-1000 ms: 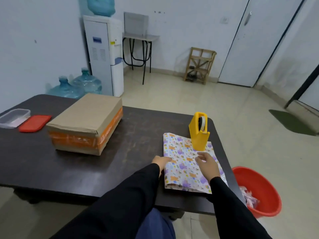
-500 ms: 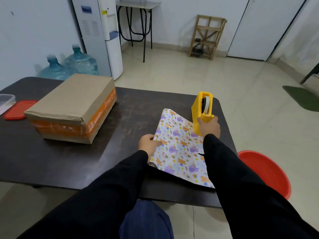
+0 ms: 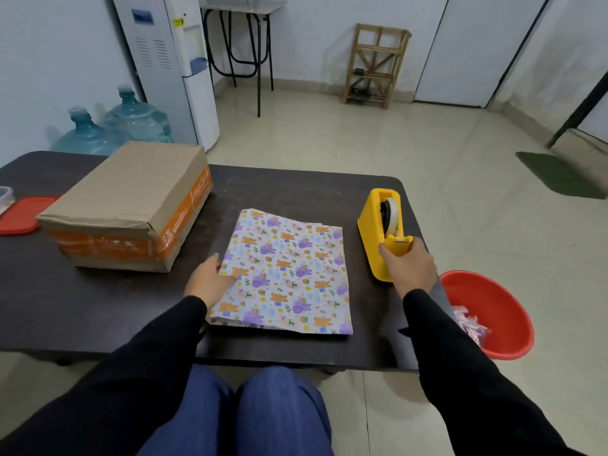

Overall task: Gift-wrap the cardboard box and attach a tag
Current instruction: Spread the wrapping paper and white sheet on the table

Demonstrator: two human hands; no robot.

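Note:
A brown cardboard box [image 3: 131, 199] sealed with orange tape sits on the left of the dark table [image 3: 296, 185]. A folded sheet of colourful patterned wrapping paper [image 3: 286, 271] lies flat at the table's middle front. My left hand [image 3: 207, 279] holds the paper's left edge, thumb on top. My right hand [image 3: 406, 263] grips the near end of a yellow tape dispenser [image 3: 376, 232], which stands on the table to the right of the paper, near the right edge. No tag is visible.
A red lid [image 3: 23, 213] and a clear container [image 3: 5, 199] lie at the far left of the table. A red bucket [image 3: 493, 311] with scraps stands on the floor to the right. Water bottles [image 3: 131, 123] and a dispenser [image 3: 171, 60] stand behind the table.
My right hand took hold of the yellow tape dispenser and moved it off the paper to the table at the right. My left hand took hold of the paper's left edge.

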